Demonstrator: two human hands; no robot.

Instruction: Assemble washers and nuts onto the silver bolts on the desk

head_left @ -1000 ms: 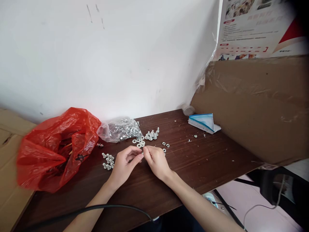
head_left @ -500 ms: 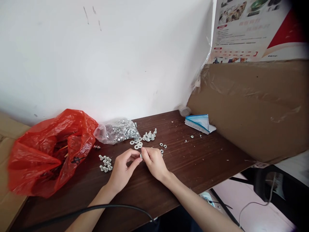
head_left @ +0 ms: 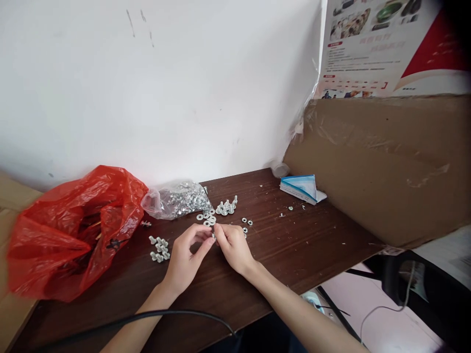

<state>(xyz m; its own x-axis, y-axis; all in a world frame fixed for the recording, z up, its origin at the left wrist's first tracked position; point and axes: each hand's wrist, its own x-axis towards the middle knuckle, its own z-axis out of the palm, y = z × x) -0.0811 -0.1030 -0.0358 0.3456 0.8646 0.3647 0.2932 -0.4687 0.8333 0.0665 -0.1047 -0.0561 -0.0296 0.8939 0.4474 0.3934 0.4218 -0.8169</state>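
Note:
My left hand [head_left: 184, 257] pinches a small metal fastener [head_left: 214, 236] between thumb and fingers; most of it is hidden. My right hand [head_left: 234, 247] is closed against the other side of that fastener, its fingertips meeting the left ones. Just beyond the hands lie several flat washers [head_left: 206, 216]. Behind them a cluster of bolts [head_left: 225, 207] stands on their heads with shanks up. Several hex nuts [head_left: 245, 230] lie to the right of my right hand. Another group of bolts [head_left: 159, 248] lies left of my left hand.
A clear bag of metal hardware [head_left: 178, 200] lies against the wall. At left is an open red plastic bag [head_left: 73, 235]. A blue-and-white packet [head_left: 300, 188] lies near the cardboard [head_left: 382, 162] at right. A black cable [head_left: 158, 314] crosses in front over my left forearm.
The view has shifted slightly, so the scene sits a little further left. Both hands keep nearly the same grip, with only slight movement of the fingers around the fastener.

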